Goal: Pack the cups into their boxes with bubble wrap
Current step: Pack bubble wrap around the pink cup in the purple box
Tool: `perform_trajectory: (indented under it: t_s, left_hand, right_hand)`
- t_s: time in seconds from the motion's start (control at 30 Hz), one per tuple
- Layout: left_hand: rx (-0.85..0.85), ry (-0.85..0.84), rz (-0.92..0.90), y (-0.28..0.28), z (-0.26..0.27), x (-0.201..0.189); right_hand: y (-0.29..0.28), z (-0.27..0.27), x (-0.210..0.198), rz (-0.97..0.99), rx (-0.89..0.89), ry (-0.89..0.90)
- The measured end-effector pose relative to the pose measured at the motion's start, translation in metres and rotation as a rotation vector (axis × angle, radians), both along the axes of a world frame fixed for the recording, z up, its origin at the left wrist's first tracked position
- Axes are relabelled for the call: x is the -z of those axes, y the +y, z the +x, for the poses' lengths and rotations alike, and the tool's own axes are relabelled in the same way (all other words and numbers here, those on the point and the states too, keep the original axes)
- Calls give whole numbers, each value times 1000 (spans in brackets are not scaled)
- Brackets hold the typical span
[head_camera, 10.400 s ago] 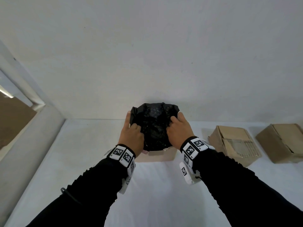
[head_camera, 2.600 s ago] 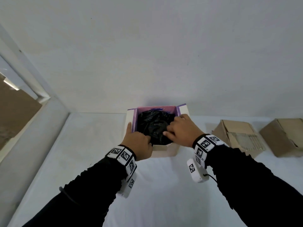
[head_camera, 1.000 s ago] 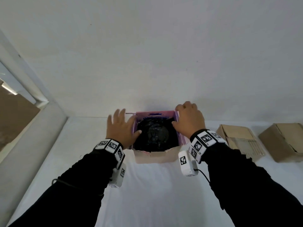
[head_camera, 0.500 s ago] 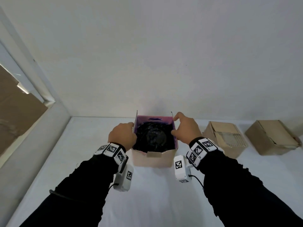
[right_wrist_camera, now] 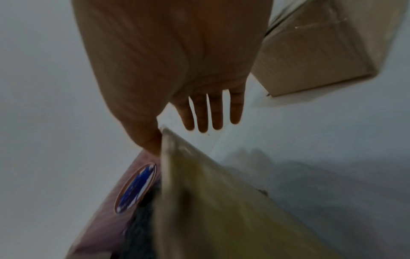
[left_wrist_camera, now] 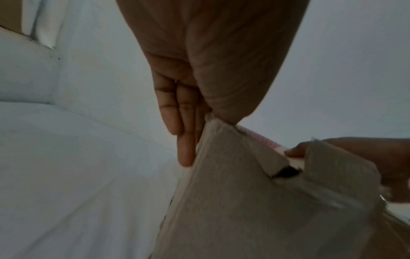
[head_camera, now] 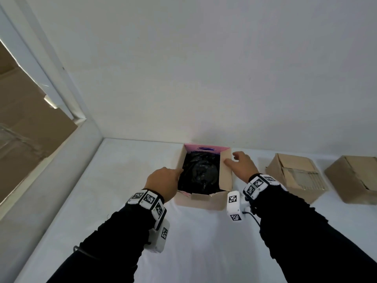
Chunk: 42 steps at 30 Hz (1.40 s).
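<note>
A pale box with a pink inside stands on the white table against the back wall. A black bubble-wrapped bundle fills it; no cup shows through the wrap. My left hand is at the box's left side. In the left wrist view its thumb and straight fingers pinch the left flap. My right hand holds the right flap, which stands up and leans inward. In the right wrist view the thumb is inside that flap and the fingers are behind it.
Two brown cardboard boxes lie on the table to the right; the nearer one is close to my right hand. A window ledge runs along the left. A blue oval label marks the box's back flap.
The bundle went down into the box. Both hands left it and took the side flaps, which have come up from lying outward; the right one now leans inward.
</note>
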State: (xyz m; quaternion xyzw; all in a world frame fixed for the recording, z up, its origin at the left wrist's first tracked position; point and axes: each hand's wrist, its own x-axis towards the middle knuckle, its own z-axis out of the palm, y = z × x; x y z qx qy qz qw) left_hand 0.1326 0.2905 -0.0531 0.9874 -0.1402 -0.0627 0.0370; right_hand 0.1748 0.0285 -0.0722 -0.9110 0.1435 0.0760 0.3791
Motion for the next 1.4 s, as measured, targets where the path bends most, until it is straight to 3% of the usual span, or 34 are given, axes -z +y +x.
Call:
perform_trajectory:
  t_s: [0.1,0.23,0.53,0.73,0.87,0.97,1.07,1.17,1.3,1.4]
  left_hand:
    - [48,40,-19,10,1,-6]
    - [73,80,-87,16,-4,-14]
    - [91,160,-171,16,-14,-20]
    - [3,98,-288,6,-22,-10]
    - [-110,129,-377,-6,-22,0]
    - [-175,-23,-387,-5,-23,4]
    - [-163,-246,-579,-2,-29,10]
    - [-179,-186,-802,-4,-35,16]
    - [-179,-114,-1107,-8,-52,13]
    - [-195,-161,-1051,-7,-59,15]
  right_hand:
    - [5,8,-6,227,-40,123]
    - [9,13,-9,431,-12,66]
    - [14,-2,-4,542,-8,-109]
    - [17,-19,-22,515,43,-255]
    - [11,-30,-33,445,-47,-335]
    - [4,-49,-35,515,-72,-372]
    - [2,-73,-35,586,-48,-509]
    - [1,-92,-36,649,-36,-610]
    - [-1,-103,-17,452,-74,-611]
    - [-4,-110,-6,345,-109,-602]
